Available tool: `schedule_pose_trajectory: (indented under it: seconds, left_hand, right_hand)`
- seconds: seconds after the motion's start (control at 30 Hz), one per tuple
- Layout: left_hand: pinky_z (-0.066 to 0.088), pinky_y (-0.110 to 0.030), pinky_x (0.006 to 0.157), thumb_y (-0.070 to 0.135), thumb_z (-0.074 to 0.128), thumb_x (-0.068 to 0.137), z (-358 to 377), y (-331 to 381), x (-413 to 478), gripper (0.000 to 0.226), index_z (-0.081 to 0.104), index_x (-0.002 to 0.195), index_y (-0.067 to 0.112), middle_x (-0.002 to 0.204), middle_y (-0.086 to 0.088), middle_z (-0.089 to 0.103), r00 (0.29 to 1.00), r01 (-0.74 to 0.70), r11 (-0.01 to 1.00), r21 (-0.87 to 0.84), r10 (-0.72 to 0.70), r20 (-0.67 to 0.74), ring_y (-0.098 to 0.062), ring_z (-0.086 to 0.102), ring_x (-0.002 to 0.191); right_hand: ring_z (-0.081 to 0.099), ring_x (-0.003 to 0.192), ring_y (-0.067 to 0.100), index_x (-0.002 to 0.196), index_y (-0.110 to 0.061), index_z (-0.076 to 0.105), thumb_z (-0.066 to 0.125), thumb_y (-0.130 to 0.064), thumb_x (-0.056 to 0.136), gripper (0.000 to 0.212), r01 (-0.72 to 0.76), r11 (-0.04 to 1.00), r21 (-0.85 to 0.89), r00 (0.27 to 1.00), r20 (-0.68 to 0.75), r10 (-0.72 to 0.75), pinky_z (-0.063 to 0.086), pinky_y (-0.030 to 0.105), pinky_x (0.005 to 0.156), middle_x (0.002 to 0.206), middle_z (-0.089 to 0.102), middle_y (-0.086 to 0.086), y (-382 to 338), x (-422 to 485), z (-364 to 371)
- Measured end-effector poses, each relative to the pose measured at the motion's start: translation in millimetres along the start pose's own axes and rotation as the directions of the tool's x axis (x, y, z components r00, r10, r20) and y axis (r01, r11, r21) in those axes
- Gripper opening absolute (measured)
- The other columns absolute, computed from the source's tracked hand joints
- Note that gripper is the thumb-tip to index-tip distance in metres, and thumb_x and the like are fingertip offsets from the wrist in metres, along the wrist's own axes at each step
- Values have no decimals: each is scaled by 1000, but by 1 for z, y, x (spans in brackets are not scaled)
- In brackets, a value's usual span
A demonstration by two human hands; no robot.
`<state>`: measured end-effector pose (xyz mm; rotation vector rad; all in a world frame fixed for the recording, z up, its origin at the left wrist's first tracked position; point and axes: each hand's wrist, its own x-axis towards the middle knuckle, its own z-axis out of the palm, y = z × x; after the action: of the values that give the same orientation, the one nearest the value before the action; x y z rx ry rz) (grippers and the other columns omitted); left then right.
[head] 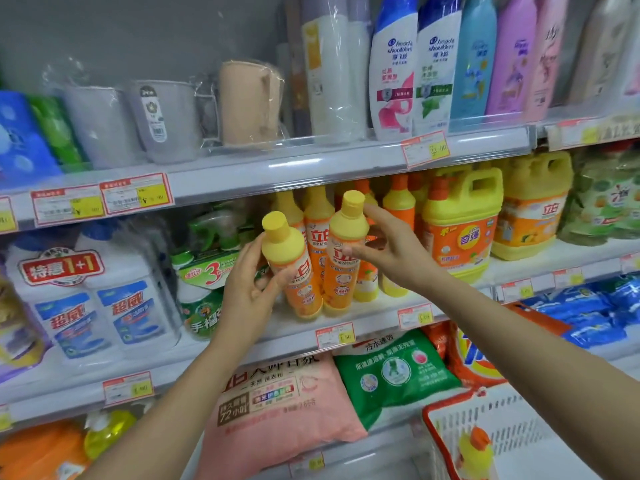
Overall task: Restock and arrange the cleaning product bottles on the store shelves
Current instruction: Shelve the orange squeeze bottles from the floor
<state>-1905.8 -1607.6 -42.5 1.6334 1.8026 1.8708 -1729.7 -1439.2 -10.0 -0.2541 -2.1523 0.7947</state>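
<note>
The person's left grip (247, 289) is clamped on a small orange plastic dish-soap bottle with a yellow shoulder and flat yellow cap (284, 252). The fingers curl round its lower body from the left, and the thumb lies across the label. This tilted bottle is held off the shelf. Its long axis leans, with the cap pointing up and to the left and the base hidden behind the palm.

Just to its right, the right grip (384, 249) holds a second, matching yellow-capped orange bottle (341, 261). The thumb rests on the front of the label and the forefinger reaches past the shoulder behind it. This standing bottle is nearly upright, cap up and leaning slightly to the right, with its base on the pale middle shelf (367, 323) near the front edge. The two bottles sit side by side, close to touching.

More bottles of the same kind (317, 216) stand in rows behind both grips. Further right on the shelf is a large yellow jug with a moulded handle and orange label (460, 233). To the left of the left grip is a green-labelled pack of spray bottles (207, 268). Below the right forearm is a white slatted basket with a red rim (509, 420), which holds one yellow bottle with an orange cap (474, 450).
</note>
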Motion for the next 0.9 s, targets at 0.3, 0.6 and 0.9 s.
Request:
schedule_pose_trajectory:
  seconds: [0.3,0.6,0.9]
  left_hand:
    - [51,-45,102,28,66,86,6,-17,18,63,44,145,19,139,-2,48,998,47,998,35,-49,44,-14,50,129]
    - [44,-3,84,26,57,97,8,-31,44,60,32,151,23,144,3,51,989,149,985,81,-149,-8,-6,53,123]
    - [50,-46,102,56,48,93,19,-47,51,65,32,150,29,144,1,50,991,133,969,208,-124,-56,-12,53,126]
  right_hand:
    - [59,117,14,136,-18,50,71,-27,89,53,31,999,-33,1000,4,-31,53,35,94,125,60,-5,7,12,8]
    - [58,122,17,142,-23,37,62,-56,80,75,-124,990,-65,991,-66,120,53,48,95,133,60,-2,30,30,32]
    - [57,122,16,147,-17,29,70,-19,90,71,-244,969,-33,957,-168,235,50,36,100,137,57,2,34,15,80]
